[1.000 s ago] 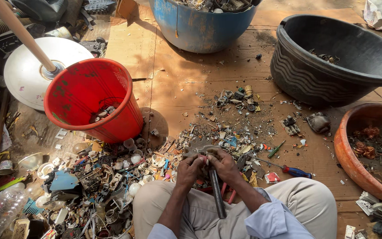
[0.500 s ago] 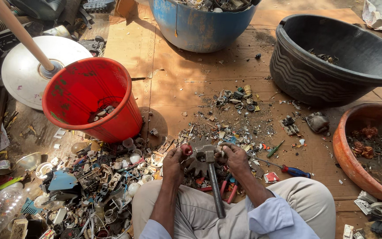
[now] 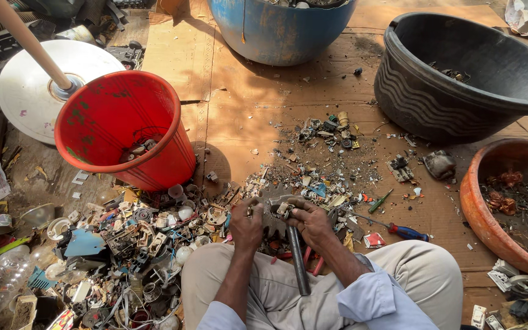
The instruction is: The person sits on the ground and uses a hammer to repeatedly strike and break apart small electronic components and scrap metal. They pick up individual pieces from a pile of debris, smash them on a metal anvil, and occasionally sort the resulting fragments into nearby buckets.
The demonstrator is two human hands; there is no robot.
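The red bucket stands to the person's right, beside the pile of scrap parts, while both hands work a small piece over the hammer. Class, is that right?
One detail is wrong. The head view shows the red bucket to the person's left, not the right, beside the pile of scrap parts. The left hand and right hand do work a small piece over the hammer.

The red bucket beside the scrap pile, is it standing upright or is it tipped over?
Tipped. The red bucket leans on its side with its mouth turned toward the camera, so a few scrap pieces show lying inside against its lower wall.
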